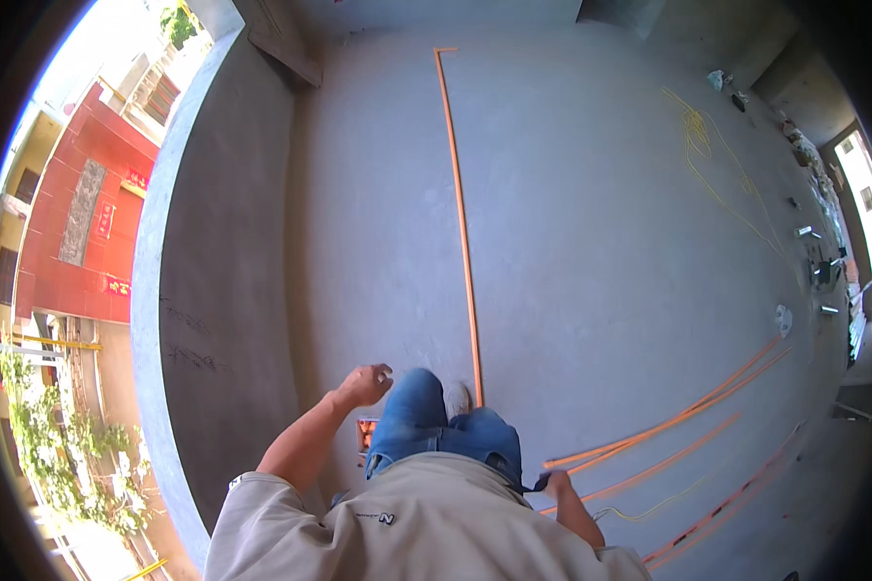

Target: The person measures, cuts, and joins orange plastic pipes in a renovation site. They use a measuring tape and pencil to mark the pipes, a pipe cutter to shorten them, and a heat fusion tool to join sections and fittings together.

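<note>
My left hand (pixel 363 384) is held out beside my left knee, its fingers curled together. A small pale spot shows at the fingertips, too small to name. By my right hip, my right hand (pixel 558 482) is closed around or against a dark object (pixel 539 481); its kind is unclear. A long orange pipe (pixel 463 223) lies on the grey floor, running from beside my shoe (pixel 457 398) to a short bent end at the far side. Next to my left leg sits a partly hidden orange-red item (pixel 366 434).
A low grey wall (pixel 228 242) borders the left, with buildings and plants beyond it. Several loose orange pipes (pixel 669 416) lie at the right. A tangled yellow cord (pixel 698 131) rests at the far right, near assorted tools and debris (pixel 819 261) along the right side.
</note>
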